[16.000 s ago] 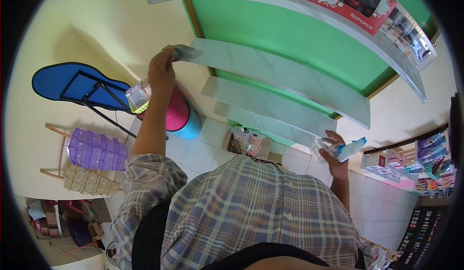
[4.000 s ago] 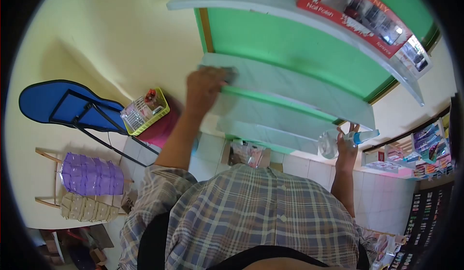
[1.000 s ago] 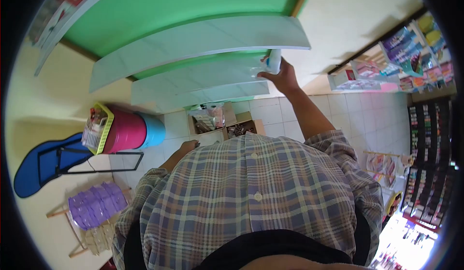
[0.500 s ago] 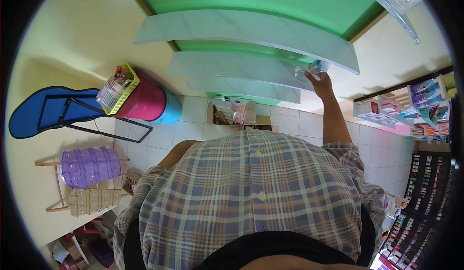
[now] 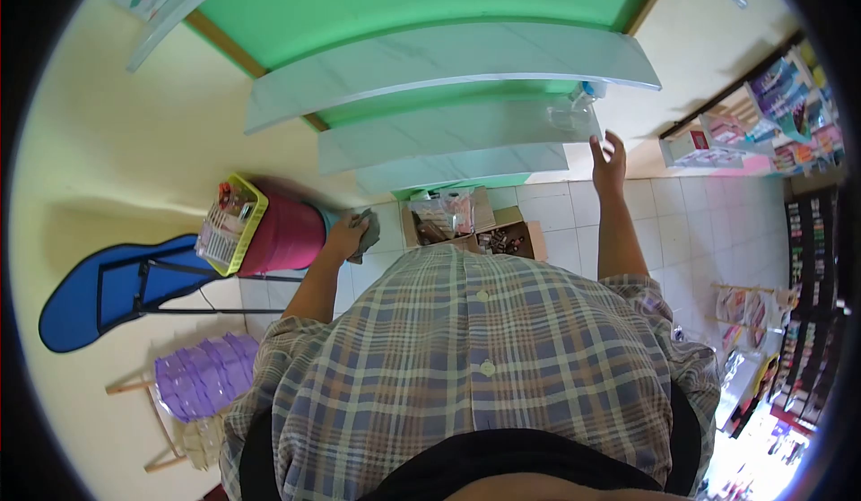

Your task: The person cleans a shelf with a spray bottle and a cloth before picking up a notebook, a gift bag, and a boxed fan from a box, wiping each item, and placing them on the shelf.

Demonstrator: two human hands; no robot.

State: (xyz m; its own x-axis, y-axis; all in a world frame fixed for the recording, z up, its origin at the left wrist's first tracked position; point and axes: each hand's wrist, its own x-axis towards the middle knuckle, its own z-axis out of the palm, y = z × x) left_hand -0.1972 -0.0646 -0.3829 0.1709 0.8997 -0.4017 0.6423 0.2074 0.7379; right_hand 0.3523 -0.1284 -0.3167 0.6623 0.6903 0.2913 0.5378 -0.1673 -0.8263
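Observation:
My left hand [image 5: 345,235] is closed around a crumpled grey cloth [image 5: 369,237] that hangs from the fingers. It is held low, beside the blue and pink buckets. My right hand [image 5: 610,165] is empty, its fingers apart, just off the right end of the middle marbled shelf [image 5: 430,131]. Near that end, a clear plastic bottle with a blue top [image 5: 576,110] rests on the shelf, apart from my fingers. Whether it stands upright or leans is hard to tell.
Another marbled shelf [image 5: 430,61] juts out above. Cardboard boxes [image 5: 536,239] with packaged goods sit on the tiled floor. At left are a pink bucket [image 5: 287,239] topped by a yellow basket [image 5: 240,236], a folded blue chair [image 5: 112,281] and a purple hanging organizer [image 5: 206,375]. Stocked racks line the right.
My right hand has let go of the clear bottle and drawn back from the shelf. My left hand has come into view with the grey cloth. The camera view has shifted.

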